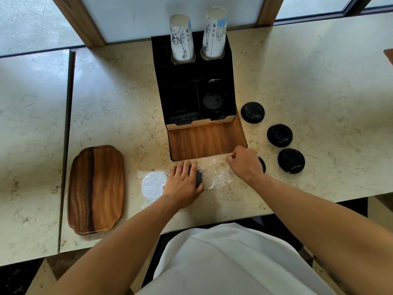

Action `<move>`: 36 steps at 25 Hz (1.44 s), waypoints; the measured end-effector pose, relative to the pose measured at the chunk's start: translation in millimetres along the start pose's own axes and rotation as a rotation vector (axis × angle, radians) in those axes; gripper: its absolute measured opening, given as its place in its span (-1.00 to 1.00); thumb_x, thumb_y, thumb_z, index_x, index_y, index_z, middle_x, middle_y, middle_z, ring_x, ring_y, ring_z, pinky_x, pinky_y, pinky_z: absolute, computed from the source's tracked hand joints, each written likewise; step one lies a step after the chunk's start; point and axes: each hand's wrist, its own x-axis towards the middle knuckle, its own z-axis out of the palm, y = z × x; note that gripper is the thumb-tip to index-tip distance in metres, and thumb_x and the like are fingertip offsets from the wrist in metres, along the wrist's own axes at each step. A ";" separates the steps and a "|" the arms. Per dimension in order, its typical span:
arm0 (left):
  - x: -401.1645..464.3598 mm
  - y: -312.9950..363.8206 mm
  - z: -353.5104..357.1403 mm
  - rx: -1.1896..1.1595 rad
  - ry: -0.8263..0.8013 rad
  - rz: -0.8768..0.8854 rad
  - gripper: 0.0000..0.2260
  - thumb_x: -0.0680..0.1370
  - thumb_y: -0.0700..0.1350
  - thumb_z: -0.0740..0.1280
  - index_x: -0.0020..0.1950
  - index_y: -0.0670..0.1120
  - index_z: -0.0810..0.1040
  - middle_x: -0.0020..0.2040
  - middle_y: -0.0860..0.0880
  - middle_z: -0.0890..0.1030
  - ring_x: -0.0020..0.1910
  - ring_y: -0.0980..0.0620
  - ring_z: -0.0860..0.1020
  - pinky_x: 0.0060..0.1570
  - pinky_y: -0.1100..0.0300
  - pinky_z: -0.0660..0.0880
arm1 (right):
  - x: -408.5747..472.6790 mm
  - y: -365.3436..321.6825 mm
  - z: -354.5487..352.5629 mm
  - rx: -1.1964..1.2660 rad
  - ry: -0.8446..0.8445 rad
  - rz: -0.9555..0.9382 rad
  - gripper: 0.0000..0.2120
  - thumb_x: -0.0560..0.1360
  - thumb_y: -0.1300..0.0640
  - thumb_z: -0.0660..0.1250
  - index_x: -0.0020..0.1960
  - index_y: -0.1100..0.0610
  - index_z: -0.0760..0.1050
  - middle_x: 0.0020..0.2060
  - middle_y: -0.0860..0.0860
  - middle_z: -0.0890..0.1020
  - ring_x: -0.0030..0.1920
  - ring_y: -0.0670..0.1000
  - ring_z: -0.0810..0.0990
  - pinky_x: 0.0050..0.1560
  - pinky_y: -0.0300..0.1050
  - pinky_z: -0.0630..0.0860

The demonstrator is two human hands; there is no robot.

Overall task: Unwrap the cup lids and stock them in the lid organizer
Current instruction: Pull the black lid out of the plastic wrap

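A wooden tray (96, 189) lies far left on the counter. Right of it, a white lid (153, 185) sits in clear plastic wrap (214, 173). The left hand (182, 184) curls over a black lid (198, 177). The right hand (244, 161), fisted, pinches the wrap's edge, near the lid organizer (197, 99). Three loose black lids (279, 135) lie right.

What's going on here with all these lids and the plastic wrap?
A person is unwrapping cup lids at a marble counter. The left hand grips a black lid inside the clear plastic wrap, while the right hand pulls the wrap's end. A white lid lies in the wrap too. Three unwrapped black lids sit to the right, and one lid is already in the black organizer.
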 end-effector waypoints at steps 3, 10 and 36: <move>0.3 -0.3 0.6 -0.011 0.006 0.002 -0.32 0.59 0.28 -0.01 0.57 -0.14 0.17 0.47 -0.19 0.37 0.44 -0.21 0.34 0.43 -0.13 0.29 | -10.3 -3.7 -0.2 0.171 -0.056 -0.121 -0.76 0.55 -0.04 0.27 -0.28 -0.04 0.45 -0.38 -0.08 0.58 -0.39 -0.10 0.50 -0.35 -0.19 0.39; -0.4 -3.4 1.2 -0.083 -0.024 -0.016 -0.31 0.63 0.28 0.06 0.62 -0.13 0.08 0.56 -0.21 0.26 0.55 -0.22 0.23 0.54 -0.12 0.16 | -15.8 -5.8 28.8 0.244 -0.182 0.037 -0.74 0.63 0.23 0.19 0.18 0.25 0.62 0.07 0.14 0.69 0.09 0.14 0.64 0.21 0.12 0.58; -29.0 -56.7 0.7 0.130 0.072 -0.035 -0.05 0.40 0.54 0.14 0.54 -0.13 0.28 0.31 -0.16 0.50 0.27 -0.20 0.46 0.42 -0.16 0.28 | -12.4 -24.2 29.5 1.025 -0.595 0.562 -0.88 0.58 0.43 0.33 0.11 0.40 0.54 0.10 0.34 0.65 -0.08 0.18 0.77 -0.30 -0.14 0.70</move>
